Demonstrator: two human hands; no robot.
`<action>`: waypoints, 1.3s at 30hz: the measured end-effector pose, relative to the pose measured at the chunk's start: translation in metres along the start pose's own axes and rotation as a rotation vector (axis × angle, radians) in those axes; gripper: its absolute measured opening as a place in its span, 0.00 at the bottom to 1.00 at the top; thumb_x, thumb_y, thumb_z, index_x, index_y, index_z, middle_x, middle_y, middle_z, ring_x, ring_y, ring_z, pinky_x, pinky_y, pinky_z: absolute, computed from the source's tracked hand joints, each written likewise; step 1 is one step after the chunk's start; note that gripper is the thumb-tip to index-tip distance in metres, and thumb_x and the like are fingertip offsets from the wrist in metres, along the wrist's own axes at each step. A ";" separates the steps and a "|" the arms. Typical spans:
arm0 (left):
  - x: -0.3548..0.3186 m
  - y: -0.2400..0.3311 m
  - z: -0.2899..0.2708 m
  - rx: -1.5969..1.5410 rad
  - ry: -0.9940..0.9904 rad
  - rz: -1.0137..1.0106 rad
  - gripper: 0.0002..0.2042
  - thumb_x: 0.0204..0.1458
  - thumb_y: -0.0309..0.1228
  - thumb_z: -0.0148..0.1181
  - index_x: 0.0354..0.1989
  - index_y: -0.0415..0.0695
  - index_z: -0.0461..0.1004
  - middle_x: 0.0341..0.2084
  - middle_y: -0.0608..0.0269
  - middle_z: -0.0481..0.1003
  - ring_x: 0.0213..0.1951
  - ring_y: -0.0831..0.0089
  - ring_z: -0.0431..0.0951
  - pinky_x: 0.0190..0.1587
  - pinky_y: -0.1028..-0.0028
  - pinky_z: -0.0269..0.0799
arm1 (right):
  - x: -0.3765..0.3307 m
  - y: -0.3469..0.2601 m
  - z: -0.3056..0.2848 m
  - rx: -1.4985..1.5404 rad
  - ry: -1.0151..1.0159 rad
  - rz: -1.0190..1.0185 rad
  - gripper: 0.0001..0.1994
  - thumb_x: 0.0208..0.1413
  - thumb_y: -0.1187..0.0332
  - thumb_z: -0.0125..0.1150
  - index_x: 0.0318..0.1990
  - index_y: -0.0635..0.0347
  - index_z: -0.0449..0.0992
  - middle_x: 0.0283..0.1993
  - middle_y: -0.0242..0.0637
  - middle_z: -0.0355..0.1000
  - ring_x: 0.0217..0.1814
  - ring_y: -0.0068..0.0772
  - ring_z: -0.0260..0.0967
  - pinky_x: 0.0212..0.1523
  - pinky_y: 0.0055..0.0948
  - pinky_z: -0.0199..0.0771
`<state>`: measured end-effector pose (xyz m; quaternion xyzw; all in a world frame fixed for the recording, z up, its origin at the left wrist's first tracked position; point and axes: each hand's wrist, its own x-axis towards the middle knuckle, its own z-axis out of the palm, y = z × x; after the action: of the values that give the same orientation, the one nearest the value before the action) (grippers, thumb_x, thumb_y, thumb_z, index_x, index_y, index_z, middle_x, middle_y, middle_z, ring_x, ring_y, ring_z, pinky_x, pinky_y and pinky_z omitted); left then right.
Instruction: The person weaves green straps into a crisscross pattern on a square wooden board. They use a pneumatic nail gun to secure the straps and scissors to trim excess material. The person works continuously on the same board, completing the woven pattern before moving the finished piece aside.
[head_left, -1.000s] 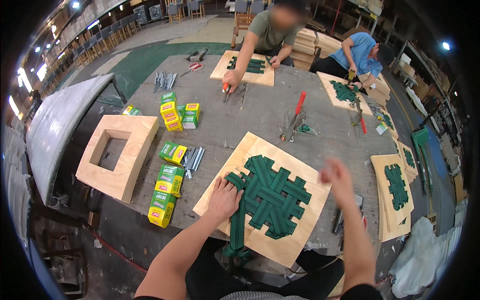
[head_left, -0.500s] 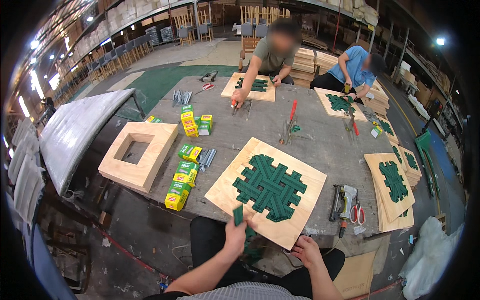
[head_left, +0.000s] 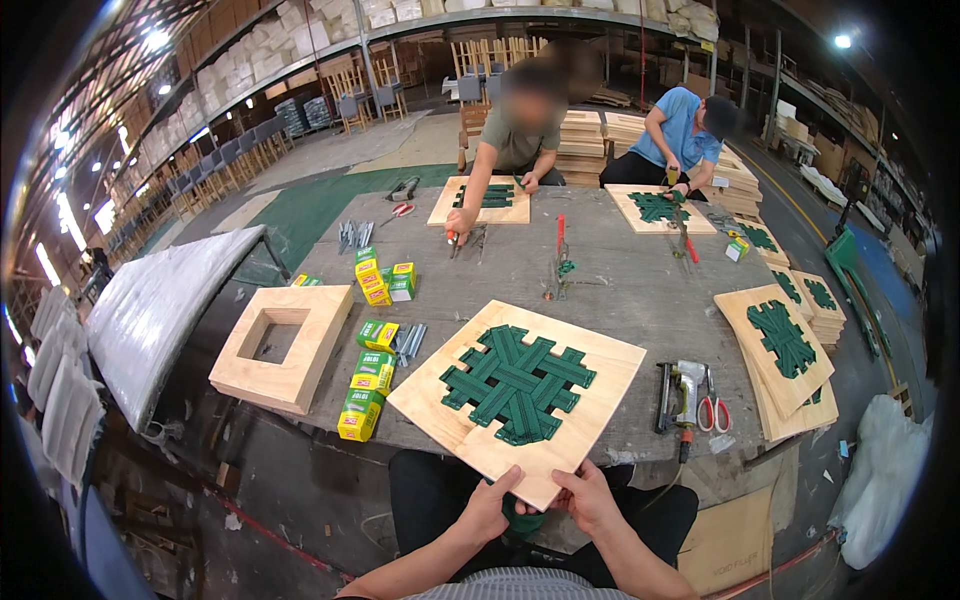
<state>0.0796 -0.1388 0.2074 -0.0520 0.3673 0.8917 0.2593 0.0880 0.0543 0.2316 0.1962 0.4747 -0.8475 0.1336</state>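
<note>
Left hand (head_left: 488, 508) has moved beside the right hand (head_left: 590, 500); fingers of both hold the near corner of the wooden board (head_left: 540, 468).

Beyond the woven board (head_left: 518, 390), bare desk (head_left: 480, 275) lets a hand pass until the red-handled tool (head_left: 560, 238). To the board's left, green-and-yellow boxes (head_left: 372, 374) and loose metal strips (head_left: 409, 342) leave a narrow lane, with the wooden frames (head_left: 312, 345) blocking farther left. Just right of it, the pneumatic gun (head_left: 688, 392) and scissors (head_left: 713, 413) obstruct; beyond its right corner, open room reaches the stacked panels (head_left: 740, 315). The left hand (head_left: 487, 507) and right hand (head_left: 590, 498) occupy its near corner.
</note>
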 end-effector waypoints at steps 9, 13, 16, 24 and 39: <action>-0.054 0.043 0.001 0.226 0.251 -0.144 0.26 0.55 0.32 0.67 0.62 0.42 0.68 0.44 0.63 0.79 0.37 0.77 0.80 0.22 0.83 0.66 | -0.024 -0.044 -0.097 0.419 -0.029 -0.223 0.34 0.69 0.35 0.40 0.68 0.51 0.64 0.49 0.43 0.77 0.47 0.44 0.79 0.45 0.49 0.83; -0.052 0.076 -0.018 0.329 0.121 -0.223 0.27 0.52 0.34 0.70 0.58 0.38 0.71 0.37 0.64 0.81 0.26 0.82 0.78 0.16 0.83 0.62 | -0.046 -0.070 -0.118 0.282 0.219 -0.229 0.31 0.70 0.40 0.47 0.66 0.56 0.67 0.54 0.40 0.78 0.49 0.39 0.79 0.46 0.46 0.83; -0.022 0.091 -0.038 0.465 -0.039 -0.308 0.26 0.52 0.36 0.70 0.58 0.38 0.72 0.36 0.65 0.81 0.25 0.82 0.77 0.17 0.83 0.62 | -0.051 -0.047 -0.150 0.207 0.262 -0.208 0.25 0.69 0.50 0.55 0.65 0.56 0.69 0.58 0.40 0.78 0.53 0.38 0.79 0.49 0.45 0.83; 0.012 0.132 -0.069 0.810 0.376 -0.108 0.15 0.62 0.39 0.63 0.43 0.38 0.80 0.25 0.65 0.78 0.20 0.78 0.73 0.18 0.78 0.66 | -0.002 0.011 -0.121 0.472 0.154 -0.214 0.19 0.65 0.59 0.63 0.60 0.54 0.73 0.52 0.37 0.80 0.48 0.37 0.81 0.42 0.40 0.83; -0.036 0.079 -0.055 0.879 0.602 0.058 0.18 0.68 0.38 0.55 0.62 0.45 0.74 0.26 0.68 0.71 0.22 0.80 0.72 0.21 0.73 0.74 | 0.031 0.054 -0.100 0.501 0.068 0.029 0.16 0.68 0.58 0.61 0.58 0.52 0.72 0.43 0.35 0.80 0.37 0.32 0.80 0.37 0.33 0.80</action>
<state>0.0656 -0.2383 0.2274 -0.1817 0.7658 0.6061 0.1150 0.1037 0.1111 0.1293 0.2585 0.2511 -0.9296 0.0769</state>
